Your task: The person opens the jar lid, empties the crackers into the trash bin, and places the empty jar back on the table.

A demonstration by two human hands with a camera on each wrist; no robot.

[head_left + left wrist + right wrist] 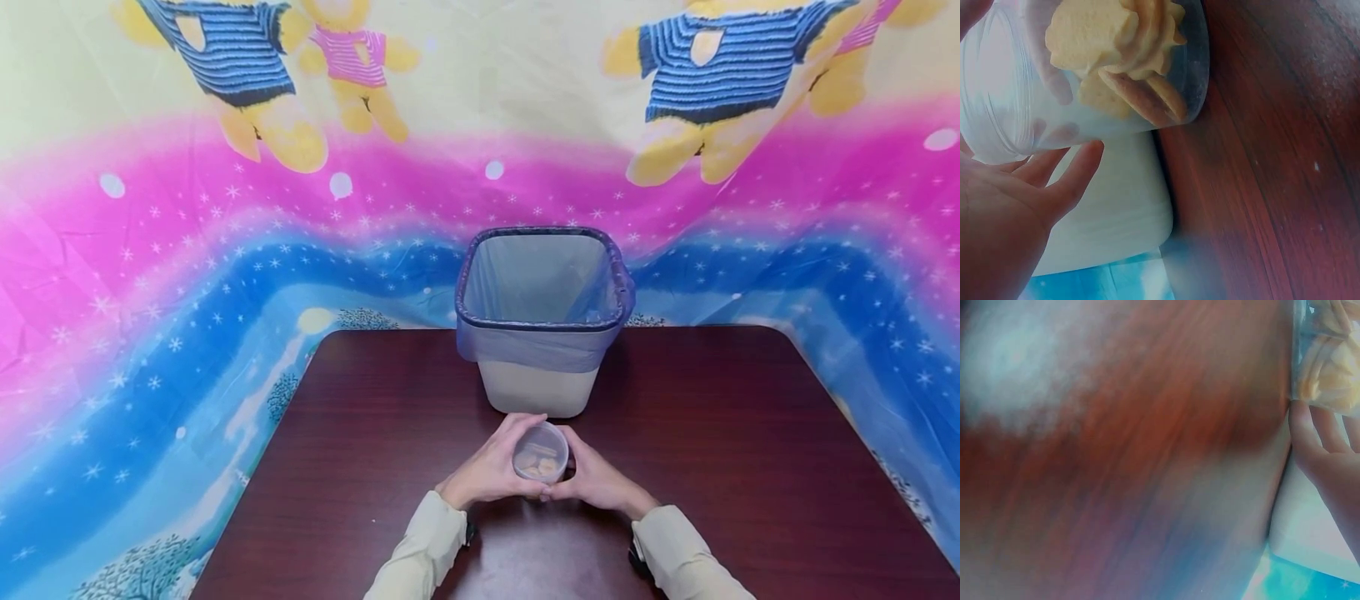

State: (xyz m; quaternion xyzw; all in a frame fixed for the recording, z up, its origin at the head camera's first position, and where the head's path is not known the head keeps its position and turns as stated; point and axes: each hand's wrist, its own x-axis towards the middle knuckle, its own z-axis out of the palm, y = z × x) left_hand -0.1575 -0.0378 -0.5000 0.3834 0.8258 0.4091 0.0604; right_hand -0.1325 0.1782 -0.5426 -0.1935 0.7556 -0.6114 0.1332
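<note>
Here, both hands are curled round a clear jar of biscuits near the bin.

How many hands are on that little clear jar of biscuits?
2: the left hand curls round the left side of the jar, the right hand round its right side. No other hand shows; some fingers are partly hidden.

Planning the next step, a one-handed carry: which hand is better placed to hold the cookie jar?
Probably the left hand: in the head view it reaches farther around the far side of the cookie jar, while the right hand holds its right side.
</note>
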